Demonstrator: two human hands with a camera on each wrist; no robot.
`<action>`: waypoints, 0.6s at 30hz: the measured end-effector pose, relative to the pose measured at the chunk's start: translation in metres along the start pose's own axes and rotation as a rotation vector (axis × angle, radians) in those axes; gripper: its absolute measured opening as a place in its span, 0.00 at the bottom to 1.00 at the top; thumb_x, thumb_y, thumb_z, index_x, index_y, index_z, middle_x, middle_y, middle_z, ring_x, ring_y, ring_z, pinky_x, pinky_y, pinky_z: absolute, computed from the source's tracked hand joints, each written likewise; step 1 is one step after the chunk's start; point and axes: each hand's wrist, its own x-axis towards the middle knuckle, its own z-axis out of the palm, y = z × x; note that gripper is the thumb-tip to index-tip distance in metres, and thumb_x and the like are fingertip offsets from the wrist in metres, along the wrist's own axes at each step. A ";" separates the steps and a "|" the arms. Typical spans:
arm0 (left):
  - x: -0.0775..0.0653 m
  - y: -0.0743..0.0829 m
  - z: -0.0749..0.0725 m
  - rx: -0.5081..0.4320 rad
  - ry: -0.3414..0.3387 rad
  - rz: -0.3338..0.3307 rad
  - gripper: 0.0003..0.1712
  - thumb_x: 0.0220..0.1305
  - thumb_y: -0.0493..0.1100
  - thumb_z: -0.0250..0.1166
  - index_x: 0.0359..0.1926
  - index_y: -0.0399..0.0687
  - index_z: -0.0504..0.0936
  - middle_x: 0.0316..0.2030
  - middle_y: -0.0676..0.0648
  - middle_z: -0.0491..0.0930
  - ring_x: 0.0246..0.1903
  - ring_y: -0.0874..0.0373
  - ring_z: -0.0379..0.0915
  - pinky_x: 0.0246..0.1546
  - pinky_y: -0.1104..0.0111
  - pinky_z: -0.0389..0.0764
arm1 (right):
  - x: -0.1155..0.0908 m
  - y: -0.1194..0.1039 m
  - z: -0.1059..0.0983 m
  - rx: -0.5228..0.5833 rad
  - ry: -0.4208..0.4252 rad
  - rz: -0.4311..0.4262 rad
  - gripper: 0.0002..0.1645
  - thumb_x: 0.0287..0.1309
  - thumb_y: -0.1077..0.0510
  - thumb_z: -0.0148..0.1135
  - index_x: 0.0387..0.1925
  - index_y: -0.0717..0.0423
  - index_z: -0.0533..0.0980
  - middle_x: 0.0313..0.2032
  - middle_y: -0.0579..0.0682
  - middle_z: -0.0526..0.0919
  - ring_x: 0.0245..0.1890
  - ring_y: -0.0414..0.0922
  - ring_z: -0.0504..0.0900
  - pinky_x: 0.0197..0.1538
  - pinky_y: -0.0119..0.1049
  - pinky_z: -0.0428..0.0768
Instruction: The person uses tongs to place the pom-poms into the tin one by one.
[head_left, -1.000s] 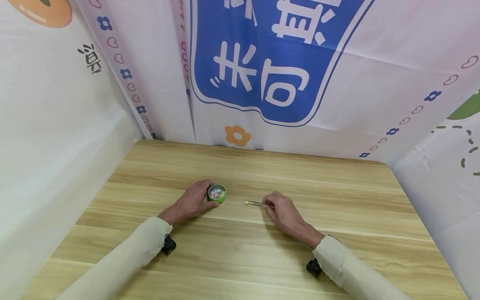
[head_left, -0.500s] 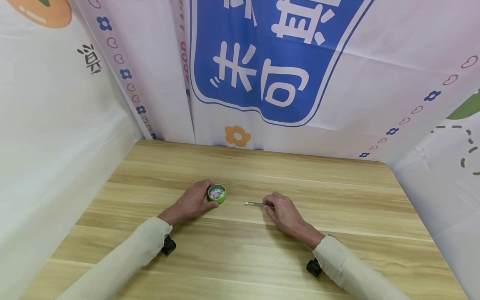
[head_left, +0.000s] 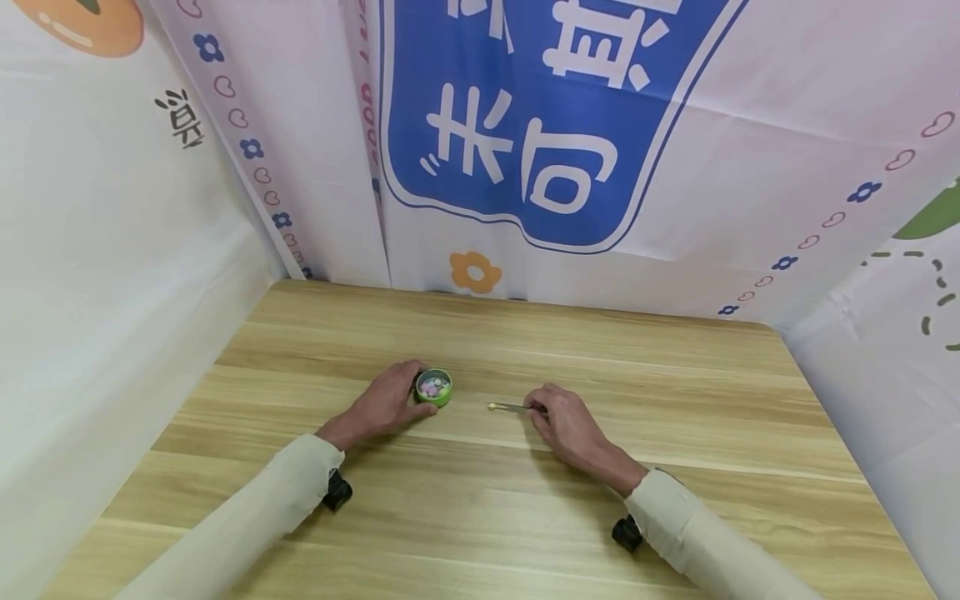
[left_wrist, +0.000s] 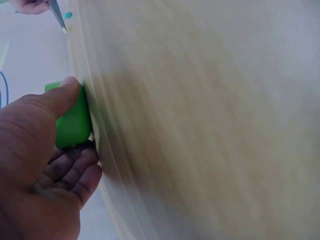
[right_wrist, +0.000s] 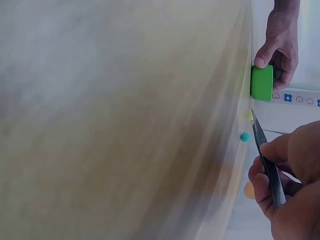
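Note:
My left hand (head_left: 384, 402) holds a small round green tin (head_left: 434, 401) on the table, thumb at the near side and fingers round the back. Several small pastel beads (head_left: 432, 387) lie inside it. The tin's green side wall (left_wrist: 74, 122) shows in the left wrist view. To the right, my right hand (head_left: 567, 423) pinches metal tweezers (right_wrist: 270, 172), their tips pointing left towards the tin. A tiny yellow bead (head_left: 492, 407) is at the tips, close to the tabletop. Both wrist views show a small teal ball (right_wrist: 244, 136) near the tweezers; the head view does not.
The wood-grain table (head_left: 465, 517) is enclosed at the back and both sides by printed white cloth (head_left: 750, 167). A black wrist device (head_left: 337, 490) sits under the left cuff, and another (head_left: 627, 534) under the right.
The tweezer tips, spread apart a second ago, have come together at the yellow bead. Both hands and the tin stay in nearly the same place.

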 end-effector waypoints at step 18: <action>-0.001 0.001 0.000 -0.010 -0.011 -0.008 0.33 0.57 0.50 0.73 0.57 0.36 0.73 0.48 0.41 0.79 0.50 0.49 0.76 0.51 0.54 0.78 | 0.015 -0.012 -0.001 0.016 -0.002 -0.019 0.05 0.63 0.64 0.63 0.39 0.59 0.82 0.36 0.49 0.83 0.35 0.39 0.80 0.36 0.29 0.80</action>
